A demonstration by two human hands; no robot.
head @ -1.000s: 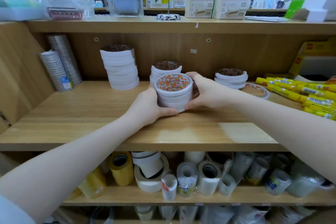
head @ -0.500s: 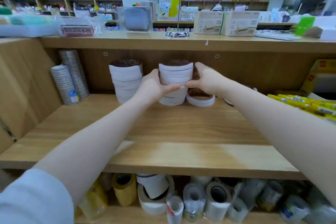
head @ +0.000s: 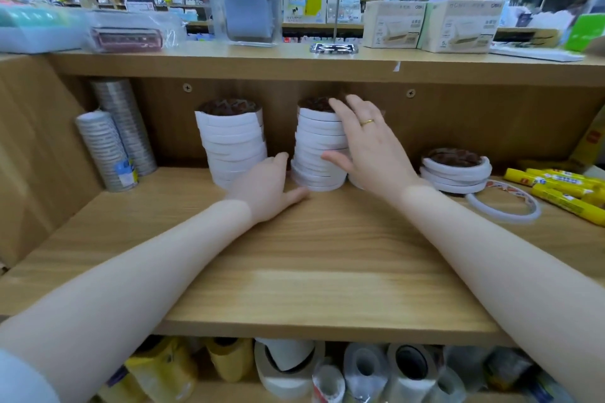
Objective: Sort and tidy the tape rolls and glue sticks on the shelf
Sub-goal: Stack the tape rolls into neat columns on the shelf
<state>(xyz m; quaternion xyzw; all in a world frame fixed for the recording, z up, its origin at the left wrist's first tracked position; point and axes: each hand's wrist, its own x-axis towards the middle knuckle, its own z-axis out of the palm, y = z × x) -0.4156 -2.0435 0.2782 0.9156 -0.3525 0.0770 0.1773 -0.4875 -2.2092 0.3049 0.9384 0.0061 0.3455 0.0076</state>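
Note:
A tall stack of white tape rolls (head: 316,147) stands at the back middle of the wooden shelf (head: 294,271). My right hand (head: 366,147) lies against its right side with straight, spread fingers, a gold ring on one. My left hand (head: 268,183) rests at the stack's lower left, its fingers touching the base. Another tall white stack (head: 232,144) stands to the left. A short stack (head: 455,172) and a single thin roll (head: 502,206) lie to the right. Yellow glue sticks (head: 563,188) lie at the far right.
Two columns of silver tape rolls (head: 114,144) lean in the back left corner. The shelf below holds mixed large tape rolls (head: 360,370). Boxes (head: 432,26) and packaged goods (head: 127,36) sit on the top board above. A yellow box (head: 589,144) stands at the far right.
The rolls that both hands carried now sit on the back middle stack, making it tall. Both hands have let go of them and now lie flat against the stack's sides.

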